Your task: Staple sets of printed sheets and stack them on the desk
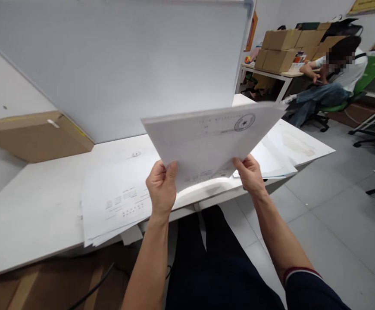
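I hold a white printed sheet (pixel 210 140) with a round stamp near its far edge, raised above the white desk (pixel 39 206). My left hand (pixel 161 187) grips the sheet's near left edge, thumb on top. My right hand (pixel 249 172) pinches its near right edge. A loose pile of printed papers (pixel 113 202) lies on the desk below and left of my left hand, overhanging the front edge. More sheets (pixel 273 161) lie on the desk to the right, behind my right hand.
A grey-white partition panel (pixel 116 64) stands behind the desk. A flat cardboard box (pixel 35 135) lies at the left. Another person (pixel 332 82) sits on a green chair at the far right, beside a table stacked with cardboard boxes (pixel 284 49). Grey tiled floor (pixel 336 206) lies to the right.
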